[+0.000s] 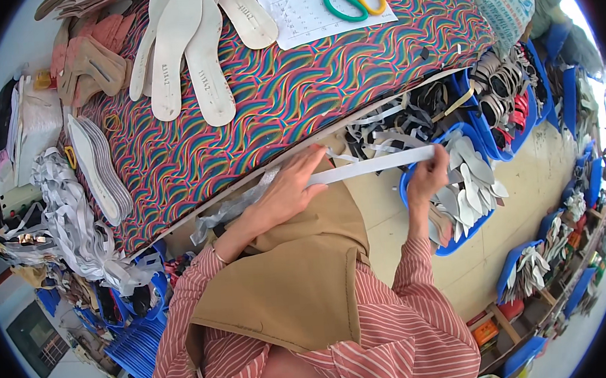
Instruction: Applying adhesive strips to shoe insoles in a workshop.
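Note:
A flat white strap is stretched between my two hands over the floor, just off the near edge of the table. My right hand is closed round its right end. The other end passes into the gap between the thumb and fingers of my left hand, whose fingers are fairly straight; the grip itself is partly hidden. A thin white strip shows by my left fingertips. Shiny greyish-white strips lie along the table edge beside my left wrist.
The patterned tabletop bears white insoles, a paper sheet and green-and-yellow-handled scissors. Stacked insoles and bundled white straps are at left. A blue basket of insoles stands to the right, beside baskets of shoe parts.

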`<state>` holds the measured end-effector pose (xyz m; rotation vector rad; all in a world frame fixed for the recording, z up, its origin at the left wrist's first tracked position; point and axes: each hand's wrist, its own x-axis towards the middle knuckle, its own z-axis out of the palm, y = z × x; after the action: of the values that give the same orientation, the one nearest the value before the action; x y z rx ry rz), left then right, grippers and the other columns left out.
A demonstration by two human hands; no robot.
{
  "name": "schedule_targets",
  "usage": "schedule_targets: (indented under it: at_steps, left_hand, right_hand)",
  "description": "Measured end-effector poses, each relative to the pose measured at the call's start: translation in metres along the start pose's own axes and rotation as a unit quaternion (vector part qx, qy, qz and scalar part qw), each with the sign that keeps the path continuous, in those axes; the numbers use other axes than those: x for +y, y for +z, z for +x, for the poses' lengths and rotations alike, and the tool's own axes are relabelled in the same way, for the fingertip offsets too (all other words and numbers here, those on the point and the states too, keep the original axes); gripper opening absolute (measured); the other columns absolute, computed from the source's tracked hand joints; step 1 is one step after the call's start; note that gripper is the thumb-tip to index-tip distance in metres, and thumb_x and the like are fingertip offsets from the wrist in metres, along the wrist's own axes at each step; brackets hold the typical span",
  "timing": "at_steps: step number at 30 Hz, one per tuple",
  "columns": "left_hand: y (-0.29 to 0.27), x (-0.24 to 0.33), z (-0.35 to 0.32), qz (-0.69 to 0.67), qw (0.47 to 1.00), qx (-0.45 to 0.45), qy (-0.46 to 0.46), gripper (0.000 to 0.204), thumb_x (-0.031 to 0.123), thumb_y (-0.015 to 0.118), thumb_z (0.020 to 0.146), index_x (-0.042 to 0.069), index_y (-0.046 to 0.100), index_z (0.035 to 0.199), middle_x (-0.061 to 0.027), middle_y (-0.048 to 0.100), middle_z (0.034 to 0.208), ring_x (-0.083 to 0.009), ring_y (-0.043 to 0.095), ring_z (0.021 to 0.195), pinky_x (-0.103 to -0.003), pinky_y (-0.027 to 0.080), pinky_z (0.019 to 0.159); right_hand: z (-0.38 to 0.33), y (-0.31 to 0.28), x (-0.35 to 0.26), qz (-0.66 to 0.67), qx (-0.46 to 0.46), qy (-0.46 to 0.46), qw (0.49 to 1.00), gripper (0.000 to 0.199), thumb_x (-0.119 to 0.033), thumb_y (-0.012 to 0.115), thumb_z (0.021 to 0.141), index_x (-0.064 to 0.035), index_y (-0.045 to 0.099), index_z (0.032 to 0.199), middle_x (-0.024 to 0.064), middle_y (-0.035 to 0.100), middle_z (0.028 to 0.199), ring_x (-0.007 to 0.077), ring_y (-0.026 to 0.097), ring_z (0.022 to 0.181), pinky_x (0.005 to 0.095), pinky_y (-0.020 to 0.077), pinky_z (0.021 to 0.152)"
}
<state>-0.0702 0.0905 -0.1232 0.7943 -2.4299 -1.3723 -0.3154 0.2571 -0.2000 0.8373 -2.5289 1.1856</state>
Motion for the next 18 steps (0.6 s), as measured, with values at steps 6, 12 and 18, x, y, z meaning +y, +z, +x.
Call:
schedule_targets:
  at_steps: [6,12,18]
  left_hand:
    - [-0.052,0.025,-0.015,-0.133,0.964,-0.148,-0.176,0.021,0.005,0.067,0.083,-0.003,0.069,0.103,-0.0068,0.069,0.084,-0.0149,0.058,0.07,-0.023,0.046,0.066]
    - [-0.116,0.022,-0.074,-0.131,0.965,-0.03,-0.223,0.016,0.002,0.076,0.075,0.0,0.073,0.091,-0.0052,0.067,0.074,-0.012,0.054,0.065,-0.023,0.042,0.059]
    - [-0.156,0.025,-0.138,-0.079,0.98,0.025,-0.183,0.018,0.003,0.081,0.069,0.002,0.073,0.085,-0.0041,0.066,0.078,-0.0157,0.054,0.075,-0.028,0.044,0.07]
  right_hand:
    - [0.079,-0.062,-0.044,0.0,0.117,-0.042,0.992,0.03,0.01,0.056,0.085,-0.0047,0.065,0.11,0.0041,0.067,0.091,0.012,0.055,0.069,0.0244,0.0458,0.062]
    - [0.099,-0.061,-0.088,0.016,0.116,-0.151,0.982,0.035,0.014,0.054,0.082,-0.0029,0.065,0.11,0.0063,0.07,0.093,0.0171,0.062,0.073,0.0268,0.0494,0.064]
    - [0.078,-0.054,-0.105,-0.021,0.036,-0.198,0.979,0.045,0.014,0.057,0.073,-0.0028,0.064,0.115,0.0091,0.071,0.093,0.022,0.064,0.072,0.0295,0.0502,0.063]
